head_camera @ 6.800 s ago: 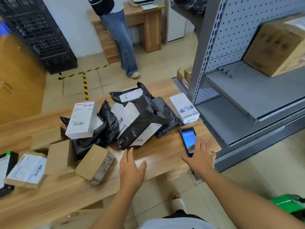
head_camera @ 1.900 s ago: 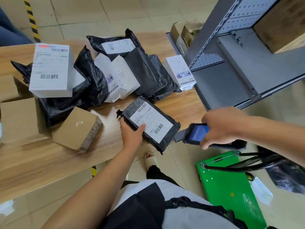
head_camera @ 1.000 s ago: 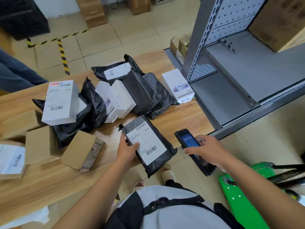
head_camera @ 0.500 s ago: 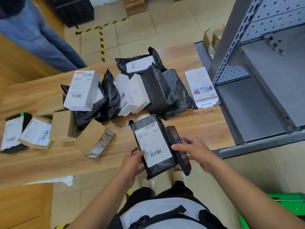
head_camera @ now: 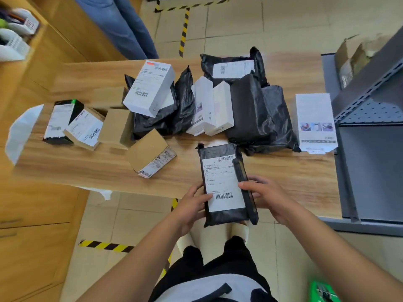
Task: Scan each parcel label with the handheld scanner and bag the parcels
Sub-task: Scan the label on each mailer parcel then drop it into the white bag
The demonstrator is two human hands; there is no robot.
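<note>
A flat black parcel (head_camera: pixel 220 153) with a white barcode label lies over the near edge of the wooden table (head_camera: pixel 294 171). My left hand (head_camera: pixel 192 203) grips its lower left side, thumb on the label. My right hand (head_camera: pixel 266 197) holds the black handheld scanner (head_camera: pixel 246 188) edge-on against the parcel's right side, thumb reaching onto the label. Behind it lie several more parcels: black mailer bags (head_camera: pixel 257 110), white boxes (head_camera: pixel 150 88) and brown cartons (head_camera: pixel 148 153).
A grey metal shelving unit (head_camera: pixel 370 127) stands at the table's right end. Someone in jeans (head_camera: pixel 122 25) stands beyond the table. A white bag (head_camera: pixel 19 129) hangs off the table's left end. Something green (head_camera: pixel 325 290) lies on the floor at lower right.
The view has swung left and down. My right hand has brought the scanner tighter against the parcel's right side, and both hands have drawn the parcel slightly toward me.
</note>
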